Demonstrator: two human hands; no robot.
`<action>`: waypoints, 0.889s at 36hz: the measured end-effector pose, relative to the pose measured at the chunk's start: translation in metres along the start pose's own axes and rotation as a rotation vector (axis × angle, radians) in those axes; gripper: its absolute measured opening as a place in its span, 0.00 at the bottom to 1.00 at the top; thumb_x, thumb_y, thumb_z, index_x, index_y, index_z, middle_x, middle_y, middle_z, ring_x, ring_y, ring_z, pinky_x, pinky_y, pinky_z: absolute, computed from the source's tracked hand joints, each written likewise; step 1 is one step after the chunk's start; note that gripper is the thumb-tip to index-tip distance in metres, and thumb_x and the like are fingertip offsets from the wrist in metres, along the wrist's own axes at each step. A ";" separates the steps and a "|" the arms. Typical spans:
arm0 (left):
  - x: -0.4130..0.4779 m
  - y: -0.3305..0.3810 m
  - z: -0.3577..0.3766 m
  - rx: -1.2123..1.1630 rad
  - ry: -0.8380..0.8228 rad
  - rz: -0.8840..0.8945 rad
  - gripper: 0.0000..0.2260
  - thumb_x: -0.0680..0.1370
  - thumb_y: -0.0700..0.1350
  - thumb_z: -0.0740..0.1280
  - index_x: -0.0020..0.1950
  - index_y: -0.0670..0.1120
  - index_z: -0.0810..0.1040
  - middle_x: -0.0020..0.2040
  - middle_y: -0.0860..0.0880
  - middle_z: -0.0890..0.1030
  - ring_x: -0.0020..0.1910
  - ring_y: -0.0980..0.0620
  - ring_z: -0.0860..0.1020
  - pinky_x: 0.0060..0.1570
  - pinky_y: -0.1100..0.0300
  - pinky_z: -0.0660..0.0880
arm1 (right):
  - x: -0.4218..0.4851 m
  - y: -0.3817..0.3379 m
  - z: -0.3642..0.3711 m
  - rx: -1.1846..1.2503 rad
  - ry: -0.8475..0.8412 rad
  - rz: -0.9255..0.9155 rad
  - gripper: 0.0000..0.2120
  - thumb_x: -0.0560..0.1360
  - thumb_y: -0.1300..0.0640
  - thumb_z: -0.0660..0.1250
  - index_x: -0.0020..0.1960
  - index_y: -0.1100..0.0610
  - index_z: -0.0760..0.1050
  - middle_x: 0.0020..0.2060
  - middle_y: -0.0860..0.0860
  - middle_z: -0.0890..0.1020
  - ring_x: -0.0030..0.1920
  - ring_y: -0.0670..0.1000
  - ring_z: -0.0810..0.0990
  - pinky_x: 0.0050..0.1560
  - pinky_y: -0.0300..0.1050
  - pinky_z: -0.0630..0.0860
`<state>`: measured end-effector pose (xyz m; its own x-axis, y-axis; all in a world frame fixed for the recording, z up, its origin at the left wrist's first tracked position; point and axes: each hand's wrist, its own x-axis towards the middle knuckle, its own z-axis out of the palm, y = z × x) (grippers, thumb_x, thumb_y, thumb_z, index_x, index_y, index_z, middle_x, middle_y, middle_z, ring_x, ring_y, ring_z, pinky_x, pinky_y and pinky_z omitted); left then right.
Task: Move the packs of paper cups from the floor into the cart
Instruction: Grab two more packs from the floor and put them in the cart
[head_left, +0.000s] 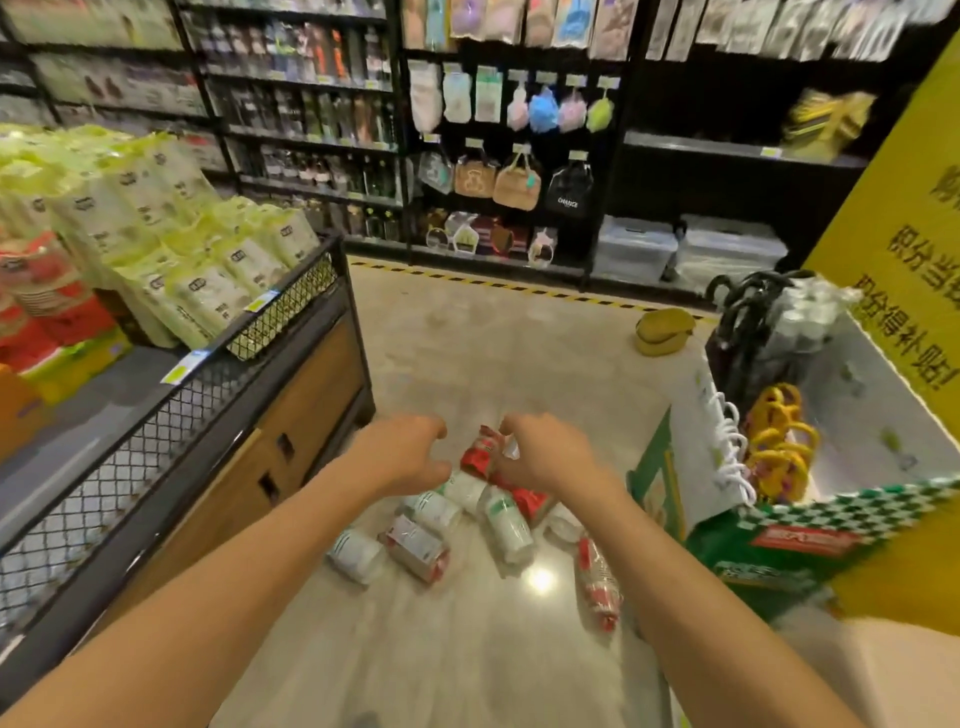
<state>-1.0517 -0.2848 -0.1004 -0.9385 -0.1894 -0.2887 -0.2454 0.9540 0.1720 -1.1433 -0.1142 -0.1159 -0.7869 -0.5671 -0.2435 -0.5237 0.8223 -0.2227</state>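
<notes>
Several packs of paper cups lie in a heap on the floor ahead of me, some white (509, 525) and some red (600, 587). My right hand (540, 454) is down at the heap, its fingers and thumb curled round the top end of a tilted red pack (480, 457). My left hand (410, 452) hovers just left of that pack with fingers loosely curled, holding nothing. The cart (857, 506), with a green and white chequered rim, stands at the right.
Inside the cart are a paper bag with white rope handles (711, 447), yellow items (779, 441) and black umbrellas (748, 322). A wood and mesh display stand (291, 395) with tissue packs is on the left. Dark shelving lines the far wall.
</notes>
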 end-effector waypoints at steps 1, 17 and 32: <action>0.011 -0.003 0.000 -0.004 -0.008 0.011 0.27 0.78 0.55 0.65 0.75 0.48 0.68 0.71 0.47 0.74 0.68 0.46 0.74 0.64 0.51 0.74 | 0.007 0.001 0.000 0.007 -0.010 0.016 0.19 0.79 0.50 0.68 0.68 0.52 0.77 0.62 0.55 0.83 0.64 0.61 0.81 0.57 0.53 0.79; 0.196 0.022 0.002 -0.104 -0.171 0.324 0.19 0.79 0.49 0.68 0.70 0.47 0.75 0.64 0.49 0.80 0.55 0.50 0.79 0.45 0.65 0.72 | 0.082 0.091 0.002 0.094 -0.038 0.400 0.22 0.83 0.44 0.66 0.74 0.53 0.73 0.67 0.53 0.81 0.66 0.58 0.80 0.63 0.57 0.81; 0.362 0.071 0.132 -0.265 -0.214 0.146 0.27 0.67 0.64 0.57 0.59 0.53 0.79 0.52 0.53 0.83 0.48 0.51 0.82 0.50 0.49 0.81 | 0.177 0.264 0.094 0.228 -0.103 0.528 0.22 0.82 0.46 0.66 0.73 0.53 0.73 0.63 0.54 0.83 0.62 0.59 0.82 0.51 0.52 0.76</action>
<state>-1.3771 -0.2549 -0.3170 -0.9032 0.0237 -0.4287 -0.1934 0.8690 0.4554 -1.3900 -0.0015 -0.3063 -0.8806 -0.0943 -0.4643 0.0232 0.9702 -0.2411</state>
